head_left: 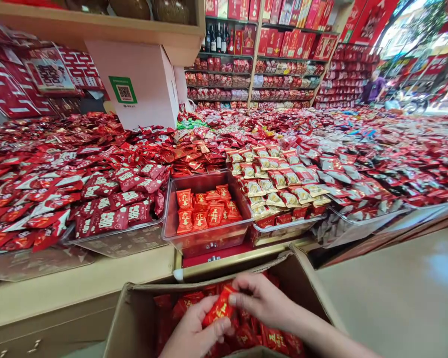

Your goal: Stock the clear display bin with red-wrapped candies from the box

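Over an open cardboard box (pixel 130 318) full of red packets (pixel 276 339), my left hand (pixel 199 328) grips the lower left part of a red packet (pixel 221 307) with gold print. The fingertips of my right hand (pixel 259 301) pinch the upper right end of that same packet. Just beyond the box stands a clear plastic bin (pixel 209 237), partly filled with similar red packets (pixel 200 219) laid in rows.
Heaped bins of wrapped sweets flank the clear bin, with maroon packets (pixel 112 216) left and cream-and-red ones (pixel 278 184) right. A white pillar (pixel 142 84) with a QR sign rises behind. Stocked shelves (pixel 254 74) line the back. A person in purple (pixel 374 89) is far right.
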Demonstrator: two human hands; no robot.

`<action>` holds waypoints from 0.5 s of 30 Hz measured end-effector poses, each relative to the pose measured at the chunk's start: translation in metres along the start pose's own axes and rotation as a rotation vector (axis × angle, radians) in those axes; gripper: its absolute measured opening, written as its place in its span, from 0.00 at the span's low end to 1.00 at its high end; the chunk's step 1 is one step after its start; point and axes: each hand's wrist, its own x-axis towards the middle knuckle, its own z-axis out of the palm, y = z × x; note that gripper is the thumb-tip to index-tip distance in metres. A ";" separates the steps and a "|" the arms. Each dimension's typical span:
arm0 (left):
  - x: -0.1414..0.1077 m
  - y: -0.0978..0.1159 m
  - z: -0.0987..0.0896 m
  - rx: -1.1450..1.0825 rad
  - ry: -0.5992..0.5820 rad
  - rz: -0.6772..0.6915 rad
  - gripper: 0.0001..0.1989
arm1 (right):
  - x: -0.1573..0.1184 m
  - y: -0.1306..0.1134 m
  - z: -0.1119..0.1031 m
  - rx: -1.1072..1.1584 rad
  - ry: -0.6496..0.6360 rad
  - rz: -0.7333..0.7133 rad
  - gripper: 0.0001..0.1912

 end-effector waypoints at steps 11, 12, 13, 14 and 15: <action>-0.013 0.032 0.015 -0.579 0.020 -0.152 0.15 | 0.001 -0.018 -0.007 0.374 0.061 0.104 0.18; -0.013 0.033 0.015 -0.631 -0.013 -0.170 0.16 | 0.000 -0.020 -0.008 0.381 0.067 0.085 0.17; -0.013 0.034 0.016 -0.680 -0.059 -0.192 0.18 | -0.001 -0.022 -0.010 0.375 0.068 0.051 0.16; -0.013 0.034 0.016 -0.720 -0.105 -0.208 0.20 | -0.002 -0.024 -0.011 0.350 0.068 0.003 0.15; -0.013 0.034 0.016 -0.740 -0.141 -0.215 0.21 | -0.003 -0.026 -0.011 0.308 0.076 -0.053 0.14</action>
